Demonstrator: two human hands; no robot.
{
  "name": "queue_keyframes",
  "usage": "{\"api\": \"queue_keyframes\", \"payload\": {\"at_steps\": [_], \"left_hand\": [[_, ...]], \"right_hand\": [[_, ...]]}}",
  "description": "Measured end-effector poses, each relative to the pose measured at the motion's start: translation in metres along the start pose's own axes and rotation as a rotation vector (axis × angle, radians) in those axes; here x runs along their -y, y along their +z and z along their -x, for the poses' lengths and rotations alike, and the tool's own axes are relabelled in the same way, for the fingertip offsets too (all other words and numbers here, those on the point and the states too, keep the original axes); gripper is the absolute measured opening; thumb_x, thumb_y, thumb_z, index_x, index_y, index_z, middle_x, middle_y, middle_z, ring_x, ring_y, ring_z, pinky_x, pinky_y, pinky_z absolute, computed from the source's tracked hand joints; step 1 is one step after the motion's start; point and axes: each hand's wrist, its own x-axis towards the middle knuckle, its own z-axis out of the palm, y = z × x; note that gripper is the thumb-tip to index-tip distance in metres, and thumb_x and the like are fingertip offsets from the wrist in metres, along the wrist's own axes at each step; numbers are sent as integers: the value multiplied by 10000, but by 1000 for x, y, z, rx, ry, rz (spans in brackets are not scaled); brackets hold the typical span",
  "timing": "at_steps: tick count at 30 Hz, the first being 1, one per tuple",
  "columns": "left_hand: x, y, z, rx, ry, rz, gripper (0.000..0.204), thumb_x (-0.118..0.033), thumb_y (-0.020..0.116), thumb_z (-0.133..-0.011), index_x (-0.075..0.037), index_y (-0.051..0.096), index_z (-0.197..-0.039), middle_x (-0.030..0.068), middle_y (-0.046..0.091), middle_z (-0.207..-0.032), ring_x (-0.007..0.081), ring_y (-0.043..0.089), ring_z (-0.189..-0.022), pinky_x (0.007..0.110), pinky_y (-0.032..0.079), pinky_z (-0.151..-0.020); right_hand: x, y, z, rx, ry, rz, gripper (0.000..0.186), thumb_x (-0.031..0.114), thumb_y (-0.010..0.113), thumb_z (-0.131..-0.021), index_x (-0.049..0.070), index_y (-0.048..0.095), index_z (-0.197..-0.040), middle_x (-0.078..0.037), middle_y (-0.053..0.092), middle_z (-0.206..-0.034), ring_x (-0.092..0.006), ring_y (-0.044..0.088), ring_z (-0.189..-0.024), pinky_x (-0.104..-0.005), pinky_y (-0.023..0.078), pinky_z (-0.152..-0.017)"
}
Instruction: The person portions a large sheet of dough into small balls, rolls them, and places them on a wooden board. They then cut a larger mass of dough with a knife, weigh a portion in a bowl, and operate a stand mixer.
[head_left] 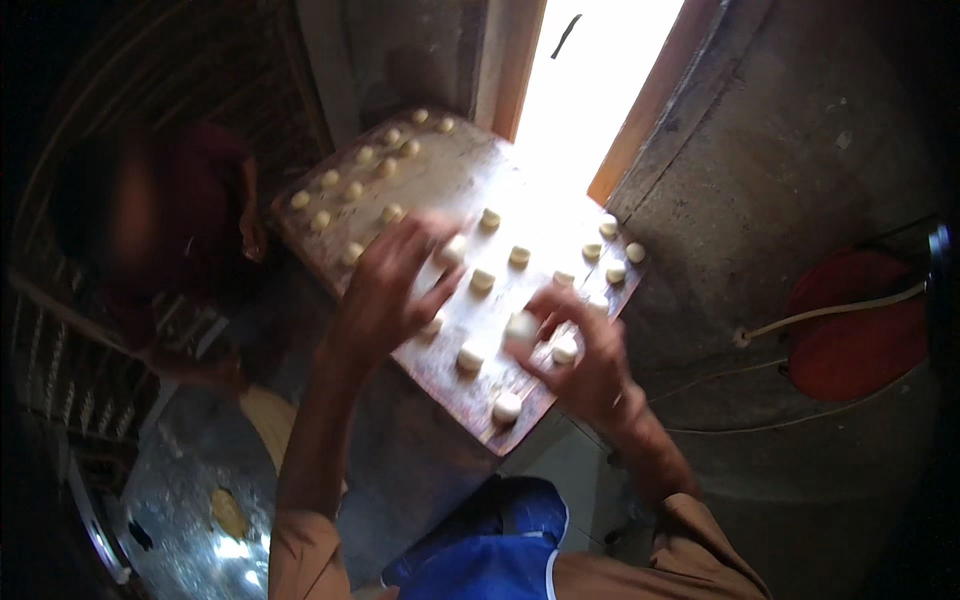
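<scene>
Small pale dough balls, such as one near the close corner [507, 407], are spread over a worn wooden board [440, 180]. Over its middle, my left hand [390, 285] curls its fingers and thumb around a dough ball [453, 250]. My right hand [585, 350], nearer the board's right edge, has another dough ball [521, 326] between thumb and fingers. Both hands are slightly blurred by motion. A further dough ball [564, 350] lies on the board beside my right hand, partly framed by it.
At the left, another person [210, 220] reaches toward a flat strip of dough [268, 425]. A shiny metal surface [180, 480] below carries a yellowish lump [228, 512]. A bright doorway [600, 90] opens beyond the board. Red round object [860, 330] and hoses stand at right.
</scene>
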Motion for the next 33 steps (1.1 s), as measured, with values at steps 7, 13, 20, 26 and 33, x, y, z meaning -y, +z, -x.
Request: {"api": "queue_keyframes", "payload": {"at_steps": [7, 13, 20, 26, 33], "left_hand": [[124, 190, -106, 402, -473, -27, 843, -107, 830, -776, -140, 388, -1494, 137, 748, -1042, 301, 720, -1000, 414, 585, -887], [136, 166, -103, 351, -387, -71, 992, -264, 826, -763, -143, 278, -1581, 187, 675, -1271, 355, 560, -1301, 454, 424, -1139], [142, 135, -76, 559, -484, 131, 445, -111, 761, -771, -33, 691, -1204, 156, 708, -1153, 260, 709, -1001, 364, 577, -890], [77, 17, 16, 35, -398, 82, 350, 17, 728, -803, -43, 702, -1147, 96, 673, -1097, 208, 691, -932, 319, 567, -832], [-97, -114, 378, -321, -1080, -529, 325, 68, 704, -802, -6, 674, -1116, 140, 672, -1088, 319, 662, -1034, 411, 539, -888]], "right_hand": [[-162, -8, -76, -404, 117, 298, 877, 237, 893, -785, 42, 407, -1488, -122, 717, -993, -207, 687, -845, -352, 548, -716], [-182, -14, -84, -56, 211, 556, 626, 204, 825, -842, 63, 565, -1393, -134, 708, -1117, -290, 650, -1104, -437, 496, -955], [-230, 52, -151, 404, 171, 395, 381, 169, 690, -948, 67, 641, -1311, -166, 640, -1289, -321, 600, -1231, -428, 495, -1054], [-130, 44, -132, 198, 194, 123, 273, 47, 695, -906, 32, 677, -1178, -125, 709, -843, -221, 697, -797, -355, 549, -752], [69, 147, 105, 671, 80, -493, 339, 39, 664, -891, 16, 608, -1224, -147, 633, -1118, -323, 620, -1054, -411, 546, -894]]}}
